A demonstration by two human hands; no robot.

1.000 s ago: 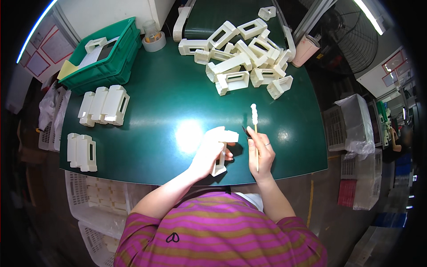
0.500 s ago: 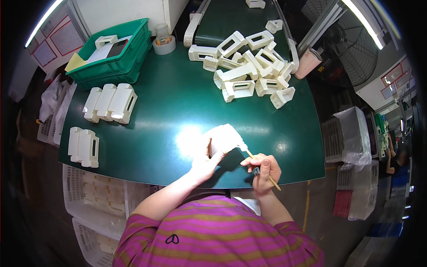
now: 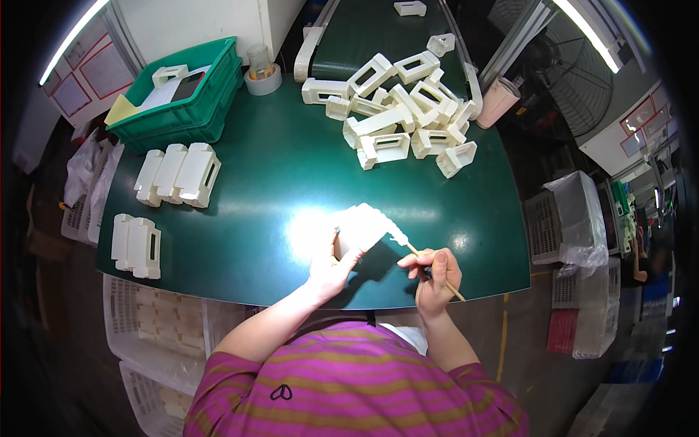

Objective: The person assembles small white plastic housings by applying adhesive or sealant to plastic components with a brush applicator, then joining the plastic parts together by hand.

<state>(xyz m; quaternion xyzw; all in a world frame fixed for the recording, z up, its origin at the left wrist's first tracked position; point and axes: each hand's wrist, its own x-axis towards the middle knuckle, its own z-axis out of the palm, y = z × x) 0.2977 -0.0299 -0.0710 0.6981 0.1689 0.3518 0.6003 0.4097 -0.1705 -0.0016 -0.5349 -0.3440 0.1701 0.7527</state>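
Observation:
My left hand grips a white plastic housing above the near middle of the table, its thumb on the near side. Strong glare washes out most of the housing's surface. In my right hand is a thin wooden stick, held like a pen between thumb and fingers. A white, lumpy wad covers the stick's far end, close to the housing's right edge; I cannot tell whether they touch.
A heap of white plastic frames lies before the conveyor belt. Several housings stand in rows at left. Green crates, a tape roll and a pink cylinder sit along the far side. White baskets stand below the table's left front.
The housing has turned slightly in my left hand. The stick's wad has shifted a little up along the housing's right edge, and my right fingers have changed their hold slightly.

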